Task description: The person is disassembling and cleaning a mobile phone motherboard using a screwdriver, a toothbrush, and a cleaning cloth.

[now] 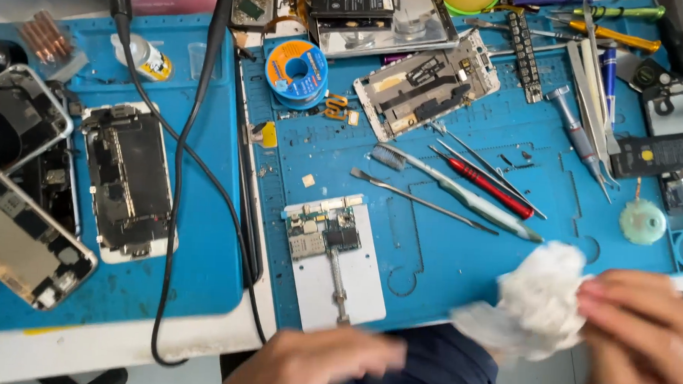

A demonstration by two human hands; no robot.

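Observation:
My right hand [642,336] grips a crumpled white tissue [532,300] at the front right edge of the blue work mat [462,251]. My left hand [311,363] hovers blurred below the mat's front edge, fingers loosely together and holding nothing I can see. Just above it a small green circuit board [323,231] is clamped on a white holder plate [338,272]. Beyond the plate lie a toothbrush [457,191], a red-handled screwdriver [491,189] and a thin metal spudger [422,199].
A second blue mat [200,270] on the left carries several opened phone bodies [129,181]. Black cables [181,177] run down between the mats. A blue solder spool [297,71], an opened phone frame [427,84], tweezers and screwdrivers [591,95] fill the back.

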